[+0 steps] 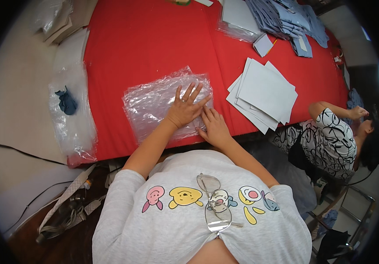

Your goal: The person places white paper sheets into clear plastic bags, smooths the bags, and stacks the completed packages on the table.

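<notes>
Nearest the viewer, a pair of spectacles (214, 207) hangs from the collar of a grey printed shirt. Beyond it, the left hand (184, 109) lies flat, fingers spread open, on a stack of clear plastic bags (165, 103) at the near edge of the red bench (128, 44). The right hand (214, 127) rests at the stack's near right corner, fingers loosely curled on the film and gripping nothing. Separating one bag probably goes best with the flat palm pinning the stack while the fingertips rub only the top layer free. Further right lie white card sheets (264, 92); at the far edge, folded blue garments (286, 20). A seated person (330, 136) works at right.
</notes>
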Available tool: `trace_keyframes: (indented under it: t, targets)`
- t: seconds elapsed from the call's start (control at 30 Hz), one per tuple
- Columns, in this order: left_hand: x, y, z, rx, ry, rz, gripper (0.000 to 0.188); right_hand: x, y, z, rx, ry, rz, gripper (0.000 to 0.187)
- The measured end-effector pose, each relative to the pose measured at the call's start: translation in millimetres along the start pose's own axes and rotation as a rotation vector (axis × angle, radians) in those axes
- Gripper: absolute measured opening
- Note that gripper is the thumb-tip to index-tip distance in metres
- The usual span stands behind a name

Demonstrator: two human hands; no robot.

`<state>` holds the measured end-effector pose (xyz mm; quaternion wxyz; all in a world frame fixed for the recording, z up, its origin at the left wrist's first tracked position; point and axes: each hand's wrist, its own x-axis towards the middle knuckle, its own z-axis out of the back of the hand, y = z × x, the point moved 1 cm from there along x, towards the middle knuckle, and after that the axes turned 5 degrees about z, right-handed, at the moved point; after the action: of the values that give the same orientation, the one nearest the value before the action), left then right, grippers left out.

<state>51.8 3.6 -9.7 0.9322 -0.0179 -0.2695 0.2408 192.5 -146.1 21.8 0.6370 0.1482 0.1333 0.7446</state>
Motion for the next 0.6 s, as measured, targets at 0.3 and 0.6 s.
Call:
trace_keyframes:
  t: [0.3,0.6]
  targets:
    - [23,-18,-18,-0.024,0.36,0.338,0.084,6,-32,28,0.285,-0.037,0.02,0.048]
    - [38,-15,0,-0.04,0.525,0.254,0.09,213,-232,105,-0.169,-0.609,-0.113,0.034]
